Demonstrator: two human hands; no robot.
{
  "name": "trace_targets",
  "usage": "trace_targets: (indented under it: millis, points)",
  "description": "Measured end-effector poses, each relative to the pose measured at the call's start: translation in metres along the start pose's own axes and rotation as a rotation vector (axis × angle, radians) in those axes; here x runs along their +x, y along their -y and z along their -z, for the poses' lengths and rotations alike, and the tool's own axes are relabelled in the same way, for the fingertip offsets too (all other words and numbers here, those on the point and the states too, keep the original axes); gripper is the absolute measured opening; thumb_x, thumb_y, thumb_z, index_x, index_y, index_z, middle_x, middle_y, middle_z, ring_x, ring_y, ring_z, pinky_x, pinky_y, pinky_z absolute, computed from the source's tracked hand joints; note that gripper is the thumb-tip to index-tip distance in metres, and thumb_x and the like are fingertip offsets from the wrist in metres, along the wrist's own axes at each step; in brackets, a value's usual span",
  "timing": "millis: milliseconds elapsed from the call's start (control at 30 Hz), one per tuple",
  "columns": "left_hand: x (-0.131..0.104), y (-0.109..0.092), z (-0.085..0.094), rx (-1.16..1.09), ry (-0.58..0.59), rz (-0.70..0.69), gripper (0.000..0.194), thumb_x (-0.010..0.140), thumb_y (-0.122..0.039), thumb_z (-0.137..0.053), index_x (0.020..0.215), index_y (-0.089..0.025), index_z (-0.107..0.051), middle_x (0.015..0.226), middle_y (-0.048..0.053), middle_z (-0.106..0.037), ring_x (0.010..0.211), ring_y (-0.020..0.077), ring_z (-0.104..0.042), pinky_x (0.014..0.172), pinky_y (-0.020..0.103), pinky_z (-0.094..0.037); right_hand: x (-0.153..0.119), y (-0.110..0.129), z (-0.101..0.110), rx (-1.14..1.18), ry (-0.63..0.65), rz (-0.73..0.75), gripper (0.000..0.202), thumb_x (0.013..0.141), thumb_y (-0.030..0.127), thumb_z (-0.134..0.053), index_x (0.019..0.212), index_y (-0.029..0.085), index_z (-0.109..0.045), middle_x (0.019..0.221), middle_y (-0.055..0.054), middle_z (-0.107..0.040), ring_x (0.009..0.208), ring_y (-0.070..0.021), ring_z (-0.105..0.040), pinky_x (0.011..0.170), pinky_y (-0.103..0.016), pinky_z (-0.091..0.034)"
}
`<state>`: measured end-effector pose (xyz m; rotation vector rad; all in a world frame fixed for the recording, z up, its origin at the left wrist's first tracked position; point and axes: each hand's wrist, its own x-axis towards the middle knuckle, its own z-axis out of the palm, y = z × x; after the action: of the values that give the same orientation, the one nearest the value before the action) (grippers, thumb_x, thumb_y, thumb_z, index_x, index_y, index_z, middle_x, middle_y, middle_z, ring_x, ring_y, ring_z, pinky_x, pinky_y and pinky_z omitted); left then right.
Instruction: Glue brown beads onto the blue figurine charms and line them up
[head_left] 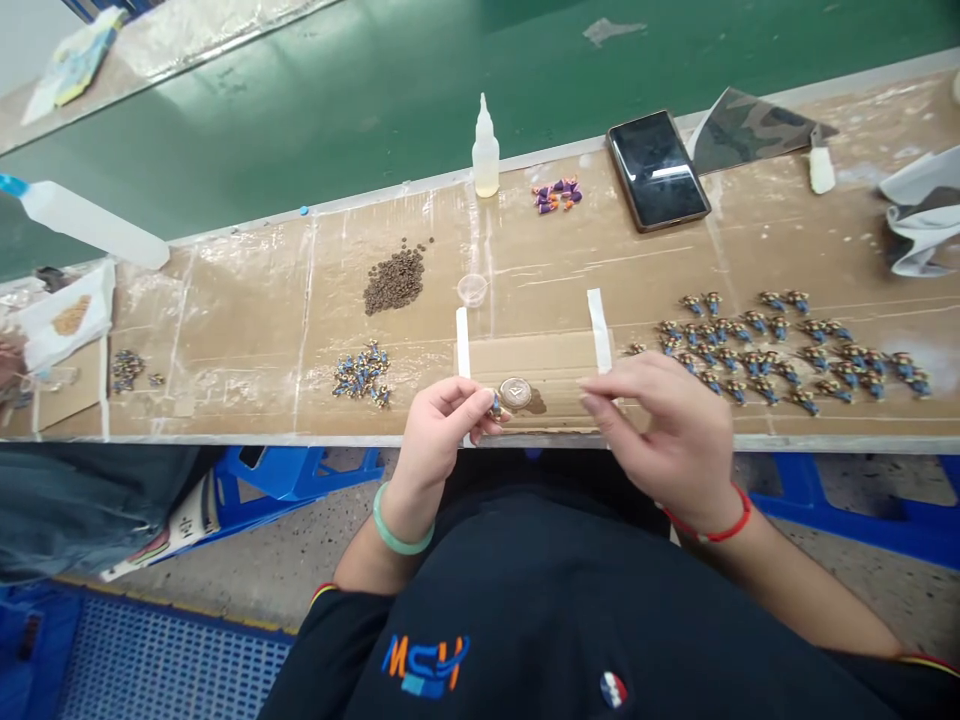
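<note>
Small blue-and-gold piece [496, 405] sat at the fingertips of the left hand [454, 415], pinched between thumb and forefinger just above the near edge of the bench; its finer shape was mostly hidden by the fingers. Immediately right of it lay a round, shallow disc-like dish [515, 392], with a dark damp patch [537, 403] on the cardboard strip [536, 352] beside it. Right hand [660, 425] hung apart from the dish on its other side, thumb and forefinger drawn close together; could not tell whether anything was between them. Two white tape strips [598, 330] marked the cardboard's sides. Beyond the right hand, many similar pieces [765, 362] were spread in loose rows; a tighter pile [361, 375] of them lay left of the left hand. Farther back: a heap of brown pellets [396, 280], a small clear round cap [472, 290], and a cluster of purple-and-orange pieces [566, 187]. Near the green back panel [360, 110], a nozzle bottle [486, 165] stood upright and a dark-screened tablet [658, 172] lay flat.
</note>
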<state>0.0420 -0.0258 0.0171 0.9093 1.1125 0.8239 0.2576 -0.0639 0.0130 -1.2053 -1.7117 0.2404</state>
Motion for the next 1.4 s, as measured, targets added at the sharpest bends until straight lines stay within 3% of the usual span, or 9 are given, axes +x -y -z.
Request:
trace_targets:
  millis: [167, 400, 533, 800, 900, 1000, 1167, 1300, 1400]
  points:
    - [-0.007, -0.001, 0.000, 0.034, 0.043, -0.093, 0.036, 0.072, -0.050, -0.085, 0.076, -0.017, -0.072, 0.059, 0.001, -0.071, 0.050, 0.0098, -0.064, 0.045, 0.017, -0.047, 0.011, 0.019, -0.014, 0.145, 0.121, 0.063, 0.015, 0.094, 0.008, -0.062, 0.101, 0.021, -0.066, 0.081, -0.002, -0.071, 0.071, -0.0140, -0.061, 0.068, -0.031, -0.049]
    - [-0.019, -0.006, 0.001, 0.142, 0.085, -0.267, 0.019, 0.080, -0.035, -0.082, 0.082, -0.018, -0.074, 0.072, 0.003, -0.075, 0.065, 0.0135, -0.071, 0.061, 0.022, -0.059, 0.020, 0.024, -0.025, 0.253, 0.305, 0.039, 0.013, 0.099, 0.020, -0.060, 0.110, 0.018, -0.066, 0.090, -0.004, -0.073, 0.082, -0.0157, -0.063, 0.074, -0.031, -0.051]
    - [-0.021, -0.003, 0.007, 0.280, 0.017, -0.415, 0.006, 0.084, -0.022, -0.077, 0.089, -0.019, -0.074, 0.084, 0.004, -0.077, 0.074, 0.0148, -0.074, 0.069, 0.024, -0.062, 0.024, 0.026, -0.026, 0.181, 0.293, 0.105, 0.009, 0.097, 0.013, -0.060, 0.093, 0.019, -0.065, 0.078, -0.002, -0.069, 0.076, -0.0156, -0.058, 0.071, -0.031, -0.049]
    - [-0.020, -0.006, 0.014, 0.762, -0.089, -0.902, 0.015, 0.088, -0.008, -0.069, 0.095, -0.021, -0.069, 0.088, 0.002, -0.078, 0.078, 0.0137, -0.072, 0.074, 0.027, -0.060, 0.019, 0.033, -0.037, 0.123, 0.252, 0.190, 0.006, 0.097, 0.014, -0.060, 0.098, 0.019, -0.062, 0.083, -0.003, -0.070, 0.074, -0.0160, -0.058, 0.067, -0.031, -0.049]
    - [-0.021, -0.004, 0.015, 0.804, -0.111, -1.014, 0.020, 0.089, -0.005, -0.067, 0.098, -0.022, -0.068, 0.089, 0.001, -0.077, 0.083, 0.0145, -0.073, 0.077, 0.028, -0.060, 0.016, 0.034, -0.042, 0.102, 0.248, 0.242, 0.006, 0.096, 0.014, -0.062, 0.099, 0.019, -0.062, 0.083, -0.004, -0.071, 0.073, -0.0165, -0.059, 0.067, -0.032, -0.049]
    - [-0.023, 0.001, 0.017, 0.637, -0.063, -0.936, 0.024, 0.089, -0.004, -0.064, 0.104, -0.023, -0.067, 0.097, 0.003, -0.075, 0.081, 0.0128, -0.071, 0.073, 0.025, -0.059, 0.013, 0.035, -0.046, 0.077, 0.188, 0.327, 0.013, 0.095, 0.008, -0.058, 0.099, 0.020, -0.062, 0.082, -0.003, -0.071, 0.075, -0.0166, -0.062, 0.065, -0.031, -0.050]
    - [-0.025, 0.004, 0.022, 0.127, 0.020, -0.515, 0.019, 0.090, -0.030, -0.071, 0.107, -0.023, -0.066, 0.102, 0.005, -0.066, 0.076, 0.0126, -0.066, 0.059, 0.022, -0.053, 0.010, 0.037, -0.046, 0.009, 0.057, 0.461, 0.013, 0.089, 0.005, -0.063, 0.095, 0.016, -0.064, 0.082, -0.006, -0.073, 0.078, -0.0190, -0.067, 0.064, -0.032, -0.051]
    - [-0.027, 0.000, 0.025, 0.049, 0.119, -0.336, 0.031, 0.085, -0.052, -0.073, 0.087, -0.021, -0.072, 0.084, 0.005, -0.067, 0.074, 0.0162, -0.062, 0.063, 0.027, -0.051, 0.011, 0.040, -0.046, -0.034, 0.027, 0.513, 0.011, 0.091, 0.005, -0.062, 0.093, 0.016, -0.064, 0.080, -0.005, -0.074, 0.076, -0.0176, -0.067, 0.063, -0.031, -0.051]
    - [-0.030, -0.005, 0.024, 0.082, 0.112, -0.309, 0.030, 0.083, -0.050, -0.077, 0.081, -0.021, -0.073, 0.080, 0.004, -0.068, 0.073, 0.0163, -0.061, 0.065, 0.028, -0.051, 0.012, 0.042, -0.048, -0.073, 0.027, 0.531, 0.012, 0.092, 0.006, -0.062, 0.089, 0.018, -0.064, 0.079, -0.004, -0.074, 0.074, -0.0164, -0.066, 0.061, -0.030, -0.049]
